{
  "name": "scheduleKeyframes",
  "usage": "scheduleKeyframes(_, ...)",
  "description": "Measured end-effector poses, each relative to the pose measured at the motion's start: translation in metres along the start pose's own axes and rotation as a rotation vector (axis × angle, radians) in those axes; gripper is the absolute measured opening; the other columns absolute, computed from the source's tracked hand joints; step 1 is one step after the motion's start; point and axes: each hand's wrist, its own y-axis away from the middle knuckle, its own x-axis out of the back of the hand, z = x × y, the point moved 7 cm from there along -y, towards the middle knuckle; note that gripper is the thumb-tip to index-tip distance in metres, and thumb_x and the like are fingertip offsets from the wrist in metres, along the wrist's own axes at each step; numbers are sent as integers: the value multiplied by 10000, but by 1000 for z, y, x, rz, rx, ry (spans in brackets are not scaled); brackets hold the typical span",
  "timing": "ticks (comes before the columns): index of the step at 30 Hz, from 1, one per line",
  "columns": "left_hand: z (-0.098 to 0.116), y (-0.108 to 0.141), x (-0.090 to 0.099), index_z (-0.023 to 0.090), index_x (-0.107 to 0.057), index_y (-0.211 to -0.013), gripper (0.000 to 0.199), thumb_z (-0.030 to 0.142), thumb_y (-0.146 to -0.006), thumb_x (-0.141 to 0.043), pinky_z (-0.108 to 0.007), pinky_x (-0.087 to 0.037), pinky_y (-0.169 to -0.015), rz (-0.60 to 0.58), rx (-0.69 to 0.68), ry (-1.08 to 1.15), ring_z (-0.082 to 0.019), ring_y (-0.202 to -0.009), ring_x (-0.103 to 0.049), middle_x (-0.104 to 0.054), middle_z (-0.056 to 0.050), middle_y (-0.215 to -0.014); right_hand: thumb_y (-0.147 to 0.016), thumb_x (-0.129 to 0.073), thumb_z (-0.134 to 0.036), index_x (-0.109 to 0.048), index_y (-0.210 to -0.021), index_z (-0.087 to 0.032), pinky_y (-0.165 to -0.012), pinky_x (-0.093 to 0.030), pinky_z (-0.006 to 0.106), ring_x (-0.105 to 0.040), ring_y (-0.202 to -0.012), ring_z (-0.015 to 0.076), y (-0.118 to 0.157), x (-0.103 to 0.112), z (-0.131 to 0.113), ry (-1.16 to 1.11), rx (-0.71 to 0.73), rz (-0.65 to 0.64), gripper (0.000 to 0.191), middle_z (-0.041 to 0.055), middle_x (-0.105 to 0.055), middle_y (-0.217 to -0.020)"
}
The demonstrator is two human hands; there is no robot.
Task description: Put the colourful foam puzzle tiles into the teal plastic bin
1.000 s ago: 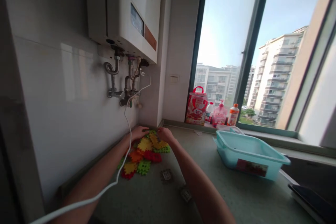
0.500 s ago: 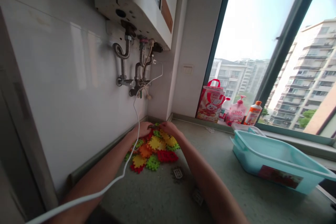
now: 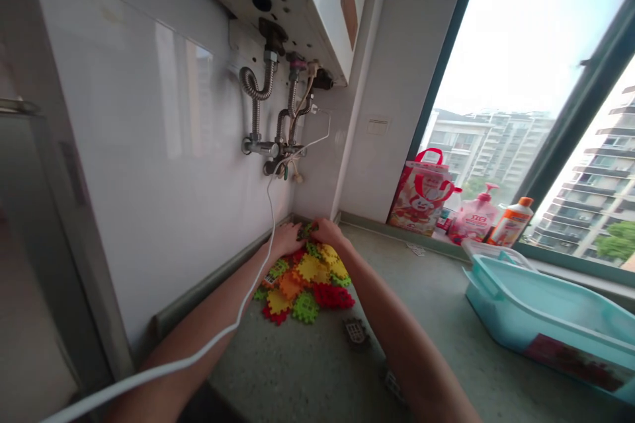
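Against the far corner of the counter lies a pile of toothed plastic interlocking blocks, among them a yellow block (image 3: 308,268), an orange block (image 3: 291,284), a green block (image 3: 305,307) and a red block (image 3: 333,296). At the back of the pile, my left hand (image 3: 288,239) and my right hand (image 3: 327,232) meet around a dark green interlocking block (image 3: 306,231). The fingers of both hands are closed at its edges, partly hidden. A grey block with a window pattern (image 3: 356,332) lies nearer me, and a second grey block (image 3: 391,383) is half covered by my right forearm.
A white cable (image 3: 218,340) hangs across my left forearm. To the right stands a turquoise plastic bin (image 3: 550,324). On the window ledge are a red-handled bag (image 3: 421,198), a pink pump bottle (image 3: 473,217) and an orange-capped bottle (image 3: 510,221). Pipes (image 3: 272,145) run below a wall heater (image 3: 292,6).
The view has turned left, so everything sits further right. The dark green block now shows more clearly between my hands, whose fingers have shifted slightly around it.
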Motion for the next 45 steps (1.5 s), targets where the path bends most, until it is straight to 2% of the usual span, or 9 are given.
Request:
scheduleKeyframes(6,-3,-5,-9,165,-715,-1288,493,473,-917,-618,-469,-486,-1086,-10,24,43,-384,-1253,-641,-702,-206,-1265,-973,-617,-263,-749,-1245,-250,-795,-509,208,-731,-940,166,-4,13,26,-79,39,-24,303,22,-802,-1068)
scheduleKeyframes(11,-4,-9,-9,157,-699,-1207,465,401,-812,-721,-454,-498,-1061,40,54,124,-378,-1203,-664,-733,-180,-1208,-959,-613,-199,-804,-1152,-241,-863,-519,221,-740,-1021,184,8,20,59,-59,3,-46,275,31,-809,-1115)
scheduleKeyframes(15,-5,-9,-6,193,-640,-1237,474,356,-801,-730,-386,-545,-962,62,70,179,-306,-1088,-723,-771,-103,-1111,-925,-686,-251,-838,-1073,-234,-846,-530,234,-755,-984,211,19,12,70,-59,-25,-92,213,39,-823,-1036)
scheduleKeyframes(20,-2,-6,-1,204,-634,-1260,434,297,-839,-687,-338,-550,-924,59,48,215,-254,-1044,-743,-783,-68,-1110,-873,-779,-365,-844,-1074,-226,-796,-532,228,-755,-959,223,17,1,72,-81,-82,-160,253,52,-823,-1007)
scheduleKeyframes(27,15,-3,-1,366,-595,-1479,570,266,-917,-576,-476,-477,-1074,-6,-115,97,-327,-1267,-660,-723,-45,-1368,-772,-883,-409,-843,-1034,-211,-717,-525,212,-731,-875,199,15,-1,72,-156,-124,-235,330,25,-807,-918)
scheduleKeyframes(31,12,-6,-8,279,-599,-1489,530,397,-976,-532,-519,-462,-1084,-40,-75,36,-363,-1261,-655,-724,-127,-1351,-825,-847,-473,-834,-993,-173,-626,-501,204,-690,-741,161,20,-7,69,-225,-148,-273,344,23,-779,-827)
scheduleKeyframes(35,8,-7,-13,181,-559,-1513,595,460,-991,-503,-540,-442,-1103,-43,-42,25,-380,-1303,-617,-680,-198,-1386,-837,-846,-489,-783,-1177,-141,-565,-488,206,-679,-686,158,22,-10,66,-280,-195,-289,491,47,-769,-811)
scheduleKeyframes(40,17,-5,-19,295,-537,-1520,553,368,-973,-508,-543,-355,-1196,-92,-126,32,-326,-1492,-439,-505,-97,-1612,-775,-915,-402,-582,-1487,-157,-582,-525,212,-713,-718,174,18,-9,56,-323,-231,-281,823,49,-782,-863)
scheduleKeyframes(45,21,-5,-17,242,-577,-1484,579,417,-932,-558,-520,-393,-1164,-66,-168,9,-341,-1368,-555,-623,-141,-1470,-759,-905,-279,-550,-1508,-146,-612,-551,229,-728,-736,184,18,-10,45,-301,-233,-271,839,53,-791,-890)
